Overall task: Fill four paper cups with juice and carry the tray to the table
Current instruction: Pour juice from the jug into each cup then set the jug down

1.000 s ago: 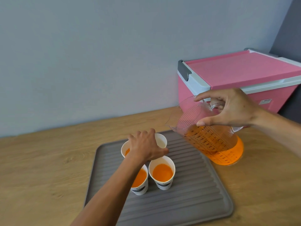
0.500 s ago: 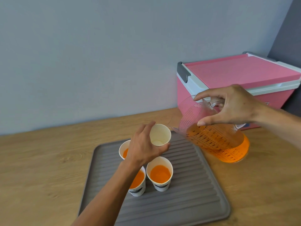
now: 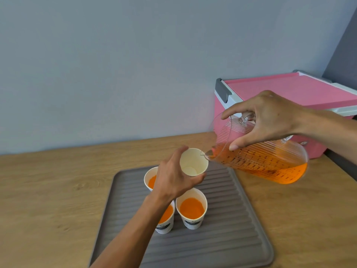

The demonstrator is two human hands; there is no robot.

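Only one view, head-worn, wide-angle. Looking forward and down from above the counter [image 3: 48, 190], facing the blue-grey wall [image 3: 116, 64]. Sitting close to the work: both forearms entering from the bottom and right edges, left hand [image 3: 173, 176] and right hand [image 3: 270, 118] filling mid-frame. Taking in the grey tray [image 3: 231, 238] cut off at the bottom edge, the pink cooler [image 3: 280, 89] running out of frame at right, a dark strip of wall at far right. Showing slight bending of straight lines toward the edges. No second view, so nothing overlapping.
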